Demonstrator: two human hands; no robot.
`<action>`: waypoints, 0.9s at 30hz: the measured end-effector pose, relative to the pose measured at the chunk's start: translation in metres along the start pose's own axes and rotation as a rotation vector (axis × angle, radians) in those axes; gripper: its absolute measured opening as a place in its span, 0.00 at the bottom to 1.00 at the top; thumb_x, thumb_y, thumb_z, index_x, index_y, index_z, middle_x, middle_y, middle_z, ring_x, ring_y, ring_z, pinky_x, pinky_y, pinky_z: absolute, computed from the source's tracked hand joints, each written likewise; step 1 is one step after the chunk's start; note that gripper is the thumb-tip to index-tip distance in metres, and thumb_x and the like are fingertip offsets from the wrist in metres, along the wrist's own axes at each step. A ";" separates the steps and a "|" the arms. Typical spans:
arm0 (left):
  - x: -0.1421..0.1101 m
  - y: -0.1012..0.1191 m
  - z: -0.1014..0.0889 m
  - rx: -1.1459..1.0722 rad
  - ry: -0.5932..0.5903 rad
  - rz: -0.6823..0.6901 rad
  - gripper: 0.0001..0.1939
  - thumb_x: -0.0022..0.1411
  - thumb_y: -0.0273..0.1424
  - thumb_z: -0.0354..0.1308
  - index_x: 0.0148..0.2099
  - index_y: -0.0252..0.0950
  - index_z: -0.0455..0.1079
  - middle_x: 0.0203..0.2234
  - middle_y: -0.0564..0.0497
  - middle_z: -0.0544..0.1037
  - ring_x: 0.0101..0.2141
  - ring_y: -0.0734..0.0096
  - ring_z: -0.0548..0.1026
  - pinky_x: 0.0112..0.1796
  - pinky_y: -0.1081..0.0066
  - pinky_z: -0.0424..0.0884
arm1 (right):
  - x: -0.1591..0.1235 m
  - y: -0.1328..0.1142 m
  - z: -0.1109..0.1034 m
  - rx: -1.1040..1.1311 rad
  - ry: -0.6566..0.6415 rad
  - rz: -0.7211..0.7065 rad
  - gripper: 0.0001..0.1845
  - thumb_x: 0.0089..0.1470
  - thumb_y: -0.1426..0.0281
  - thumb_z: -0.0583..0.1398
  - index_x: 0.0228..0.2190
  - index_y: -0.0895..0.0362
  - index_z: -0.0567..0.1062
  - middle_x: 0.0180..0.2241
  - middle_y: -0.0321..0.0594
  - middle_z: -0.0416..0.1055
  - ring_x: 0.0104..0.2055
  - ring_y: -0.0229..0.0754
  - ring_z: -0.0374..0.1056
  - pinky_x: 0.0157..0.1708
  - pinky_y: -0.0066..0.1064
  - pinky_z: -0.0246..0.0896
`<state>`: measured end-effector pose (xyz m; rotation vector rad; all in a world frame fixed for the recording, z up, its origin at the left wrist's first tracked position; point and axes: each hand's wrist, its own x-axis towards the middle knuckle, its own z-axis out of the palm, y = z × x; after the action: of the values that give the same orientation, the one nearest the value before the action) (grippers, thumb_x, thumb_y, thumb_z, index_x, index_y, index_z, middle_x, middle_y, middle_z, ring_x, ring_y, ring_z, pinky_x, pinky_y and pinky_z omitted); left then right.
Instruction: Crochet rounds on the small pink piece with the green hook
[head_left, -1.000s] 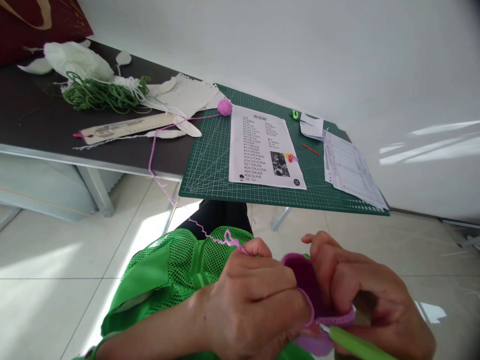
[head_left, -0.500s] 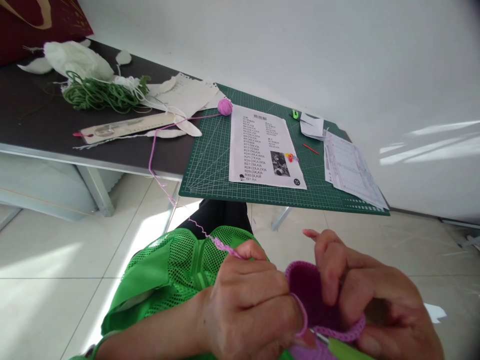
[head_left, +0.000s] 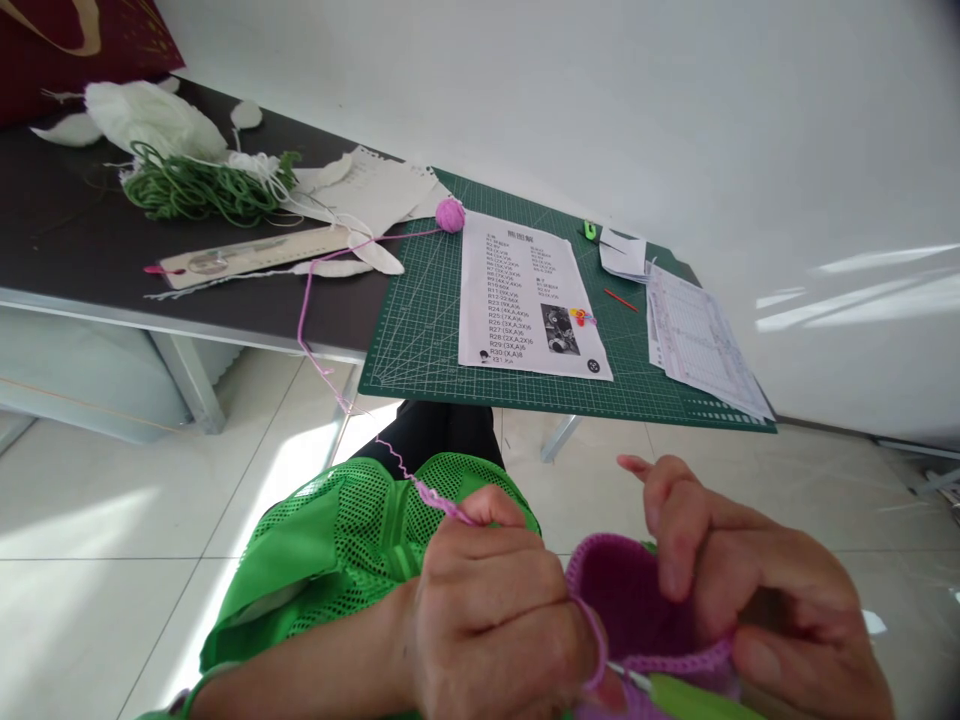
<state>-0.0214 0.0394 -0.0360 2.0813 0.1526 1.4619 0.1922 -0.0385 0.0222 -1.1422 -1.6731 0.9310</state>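
Observation:
A pink-purple crochet piece (head_left: pixel 626 590), cup-shaped with its hollow side showing, lies between my hands at the bottom of the view. My left hand (head_left: pixel 502 620) is closed on its left edge. Pink yarn (head_left: pixel 442 503) runs into that fist and loops round at the fingers. My right hand (head_left: pixel 780 570) is closed on a crochet hook (head_left: pixel 694 698) with a green handle, its fingers partly raised over the piece's right rim. The hook's metal shaft points left to the rim; its tip is hidden by the left fingers. The yarn leads back to a small pink ball (head_left: pixel 450 215).
A printed pattern sheet (head_left: pixel 525 290) lies on a green cutting mat (head_left: pixel 420 330), with orange and yellow clips, a red stick (head_left: pixel 621 300) and more papers (head_left: pixel 705 340). On the dark table (head_left: pixel 67 220) are green yarn (head_left: pixel 202 190), white yarn (head_left: pixel 154 120) and a ruler (head_left: pixel 247 255).
My right hand has shifted slightly right and its fingers have spread a little from the left hand. The left hand has moved slightly left, and more of the hook's shaft shows.

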 end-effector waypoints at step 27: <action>0.001 -0.016 0.019 -0.864 0.280 -1.156 0.25 0.68 0.48 0.63 0.27 0.38 0.62 0.22 0.59 0.57 0.24 0.74 0.51 0.23 0.72 0.49 | -0.017 0.039 0.095 0.439 0.717 0.259 0.13 0.67 0.61 0.61 0.45 0.45 0.86 0.38 0.39 0.85 0.42 0.51 0.82 0.46 0.43 0.78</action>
<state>-0.0001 0.0453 -0.0481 0.7788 0.5892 0.8028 0.1179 -0.0525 -0.0491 -1.2044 -0.7163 0.8477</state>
